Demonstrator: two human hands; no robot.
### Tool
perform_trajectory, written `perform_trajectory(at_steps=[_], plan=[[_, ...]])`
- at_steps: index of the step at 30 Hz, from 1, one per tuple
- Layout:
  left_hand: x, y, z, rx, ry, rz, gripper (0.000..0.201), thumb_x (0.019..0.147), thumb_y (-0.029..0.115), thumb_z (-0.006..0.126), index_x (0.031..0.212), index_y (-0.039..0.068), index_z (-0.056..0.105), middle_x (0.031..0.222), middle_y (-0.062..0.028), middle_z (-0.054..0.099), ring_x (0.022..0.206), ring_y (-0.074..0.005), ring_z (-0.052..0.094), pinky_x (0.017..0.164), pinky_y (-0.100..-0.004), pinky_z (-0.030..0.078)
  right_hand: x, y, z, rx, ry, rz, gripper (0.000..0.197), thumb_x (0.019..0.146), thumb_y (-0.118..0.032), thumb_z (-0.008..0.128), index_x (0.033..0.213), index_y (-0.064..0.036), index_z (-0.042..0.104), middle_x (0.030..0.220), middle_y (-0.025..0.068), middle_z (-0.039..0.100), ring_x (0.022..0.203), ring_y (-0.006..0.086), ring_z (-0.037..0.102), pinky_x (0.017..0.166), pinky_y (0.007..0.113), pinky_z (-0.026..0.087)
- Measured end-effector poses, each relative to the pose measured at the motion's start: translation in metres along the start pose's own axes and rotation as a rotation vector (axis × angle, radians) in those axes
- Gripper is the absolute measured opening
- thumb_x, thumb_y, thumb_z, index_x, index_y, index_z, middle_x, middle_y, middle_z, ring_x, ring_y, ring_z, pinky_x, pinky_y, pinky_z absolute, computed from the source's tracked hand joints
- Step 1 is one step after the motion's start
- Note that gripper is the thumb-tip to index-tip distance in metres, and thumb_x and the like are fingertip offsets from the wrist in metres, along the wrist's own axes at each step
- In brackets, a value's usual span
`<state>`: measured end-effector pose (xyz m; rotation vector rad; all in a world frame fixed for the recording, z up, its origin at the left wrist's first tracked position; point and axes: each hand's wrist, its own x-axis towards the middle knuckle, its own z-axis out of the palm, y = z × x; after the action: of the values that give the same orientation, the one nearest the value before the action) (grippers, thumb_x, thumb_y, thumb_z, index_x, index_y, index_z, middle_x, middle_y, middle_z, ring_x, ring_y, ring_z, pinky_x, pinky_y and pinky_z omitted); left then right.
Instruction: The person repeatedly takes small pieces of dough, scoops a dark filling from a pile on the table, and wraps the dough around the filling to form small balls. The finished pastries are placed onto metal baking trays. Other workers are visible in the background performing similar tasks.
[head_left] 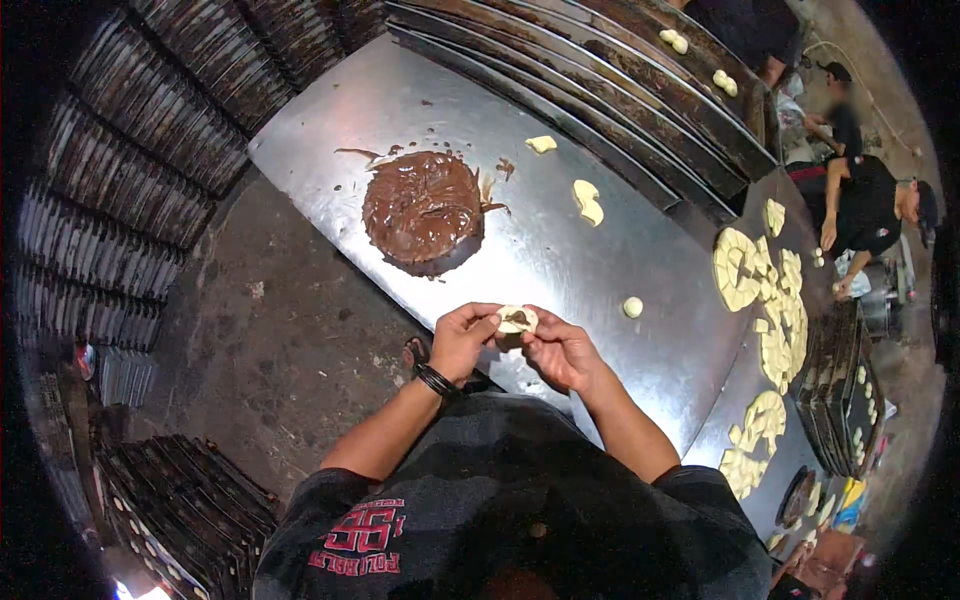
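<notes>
Between my two hands, over the near edge of the metal table (560, 270), is a small flattened round of pale dough (516, 319) with a dab of brown chocolate filling on it. My left hand (468, 338), with a dark band at the wrist, pinches its left side. My right hand (560, 350) grips its right side with thumb and fingers. Ahead and to the left, a big mound of glossy chocolate spread (425, 212) lies directly on the metal. One round dough ball (632, 307) rests to the right of my hands.
Loose dough pieces (588, 202) lie farther back. Flattened dough (737, 270) and cut dough strips (782, 330) cover the table's right end. Stacked dark trays (640, 110) line the far edge; more tray racks (170, 510) stand lower left. Co-workers (870, 205) work at the right.
</notes>
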<state>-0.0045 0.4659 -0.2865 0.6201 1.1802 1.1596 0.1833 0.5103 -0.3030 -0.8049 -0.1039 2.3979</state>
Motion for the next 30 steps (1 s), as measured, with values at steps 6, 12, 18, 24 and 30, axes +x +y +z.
perform_trajectory(at_steps=[6,12,18,24,30], plan=[[0.009,0.004,-0.022,0.513,-0.098,0.465,0.026,0.083,0.001,0.051,0.107,-0.003,0.062,0.114,-0.0138,0.058,0.085,-0.0206,0.063,0.072,-0.0281,0.051,0.010,0.004,0.053,-1.670,0.054,-1.039,0.029,0.079,0.004,0.055,0.107,0.0015,0.059,0.097,0.0177,0.062,0.079,0.0283,0.064,0.070,0.032,0.052],[0.026,0.045,-0.026,0.529,-0.271,0.515,0.028,0.081,0.003,0.053,0.107,-0.003,0.063,0.122,-0.0182,0.053,0.106,-0.0270,0.057,0.085,-0.0320,0.047,0.024,0.004,0.071,-1.471,0.302,-0.801,0.022,0.072,0.000,0.065,0.093,0.0025,0.062,0.089,0.0151,0.061,0.077,0.0209,0.064,0.065,0.030,0.052],[0.036,0.018,-0.002,0.362,-0.624,0.360,0.030,0.088,0.012,0.053,0.114,-0.001,0.059,0.141,-0.0203,0.031,0.124,-0.0293,0.040,0.094,-0.0347,0.042,-0.010,0.016,0.026,-1.602,0.497,-0.997,0.023,0.074,-0.004,0.063,0.097,-0.0002,0.064,0.098,0.0133,0.062,0.077,0.0211,0.064,0.066,0.029,0.054],[0.026,0.014,0.001,0.087,-0.455,-0.139,0.024,0.089,0.005,0.050,0.110,-0.005,0.058,0.130,-0.0118,0.045,0.074,-0.0151,0.064,0.061,-0.0252,0.051,-0.047,0.034,-0.056,-1.845,0.397,-0.944,0.011,0.072,-0.007,0.063,0.083,-0.0053,0.066,0.077,0.0085,0.063,0.080,0.0252,0.062,0.074,0.035,0.048],[-0.002,0.020,-0.002,0.145,-0.120,0.002,0.023,0.090,0.008,0.050,0.107,-0.004,0.061,0.122,-0.0091,0.052,0.072,-0.0125,0.062,0.059,-0.0223,0.049,-0.013,-0.025,-0.017,-1.698,0.268,-0.881,0.007,0.070,-0.008,0.058,0.076,-0.0060,0.062,0.075,0.0107,0.060,0.070,0.0284,0.055,0.069,0.038,0.044]])
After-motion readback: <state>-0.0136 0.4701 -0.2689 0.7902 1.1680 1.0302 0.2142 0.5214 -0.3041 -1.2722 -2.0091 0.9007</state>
